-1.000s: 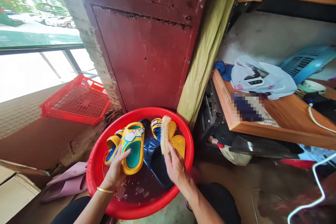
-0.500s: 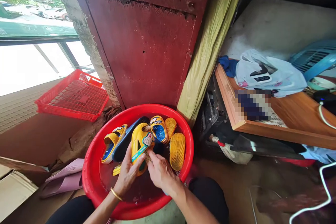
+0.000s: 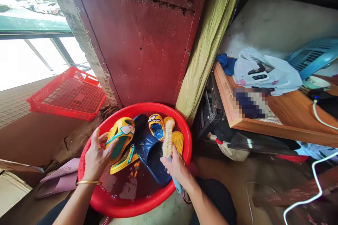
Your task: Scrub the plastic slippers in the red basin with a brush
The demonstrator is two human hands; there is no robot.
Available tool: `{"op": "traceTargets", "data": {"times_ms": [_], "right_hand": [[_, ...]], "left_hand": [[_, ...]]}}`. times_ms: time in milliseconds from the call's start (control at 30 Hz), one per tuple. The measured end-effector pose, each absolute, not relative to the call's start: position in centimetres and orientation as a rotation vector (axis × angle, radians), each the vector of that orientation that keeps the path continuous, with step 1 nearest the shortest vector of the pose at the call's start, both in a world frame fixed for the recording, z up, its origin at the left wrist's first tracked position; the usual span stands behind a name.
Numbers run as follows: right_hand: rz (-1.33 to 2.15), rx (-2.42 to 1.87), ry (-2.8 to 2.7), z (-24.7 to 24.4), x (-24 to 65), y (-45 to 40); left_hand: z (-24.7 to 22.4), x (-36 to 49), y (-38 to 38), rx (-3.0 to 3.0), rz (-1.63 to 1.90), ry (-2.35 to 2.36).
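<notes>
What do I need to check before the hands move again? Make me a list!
1. Brush in the right hand: ok.
2. Left hand touching the yellow-and-teal sandal: ok.
3. Left grip firm: cannot tell; the sandal hides some fingers.
4. Brush on that sandal: not ok, they are apart.
5. Water in the red tub: ok.

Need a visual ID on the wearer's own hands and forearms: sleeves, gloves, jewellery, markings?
Both hands, left and right, are gloveless. No sleeves on the visible forearms. A thin, gold-coloured bangle circles the left wrist; nothing shows on the right wrist. No markings discernible.
</notes>
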State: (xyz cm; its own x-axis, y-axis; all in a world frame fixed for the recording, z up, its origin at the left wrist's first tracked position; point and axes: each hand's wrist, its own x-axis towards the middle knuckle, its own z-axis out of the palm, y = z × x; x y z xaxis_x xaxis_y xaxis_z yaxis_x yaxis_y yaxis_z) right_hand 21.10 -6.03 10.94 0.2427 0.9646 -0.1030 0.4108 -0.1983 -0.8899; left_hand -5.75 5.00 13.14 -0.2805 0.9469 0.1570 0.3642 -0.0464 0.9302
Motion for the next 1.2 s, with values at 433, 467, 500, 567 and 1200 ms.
{"op": "traceTargets", "data": {"times_ms": [433, 467, 500, 567, 1200], "right_hand": [[1.135, -1.632, -0.822, 7.8, 18.2, -1.8], [1.125, -1.654, -0.827, 7.4, 18.3, -1.8], [1.117, -1.677, -0.832, 7.0, 18.4, -1.7], [1.114, -1.715, -0.845, 6.2, 18.5, -1.8], [0.552, -1.673, -1.52, 4.8, 17.8, -3.5]], "left_hand": [[6.9, 1.2, -1.7, 1.661, 0.622, 1.462], [6.6, 1.1, -1.5, 1.684, 0.58, 1.472], [6.3, 0.9, -1.2, 1.697, 0.552, 1.472], [6.0, 0.5, -0.7, 1.705, 0.53, 1.452], [4.2, -1.1, 1.5, 1.976, 0.977, 1.473]]}}
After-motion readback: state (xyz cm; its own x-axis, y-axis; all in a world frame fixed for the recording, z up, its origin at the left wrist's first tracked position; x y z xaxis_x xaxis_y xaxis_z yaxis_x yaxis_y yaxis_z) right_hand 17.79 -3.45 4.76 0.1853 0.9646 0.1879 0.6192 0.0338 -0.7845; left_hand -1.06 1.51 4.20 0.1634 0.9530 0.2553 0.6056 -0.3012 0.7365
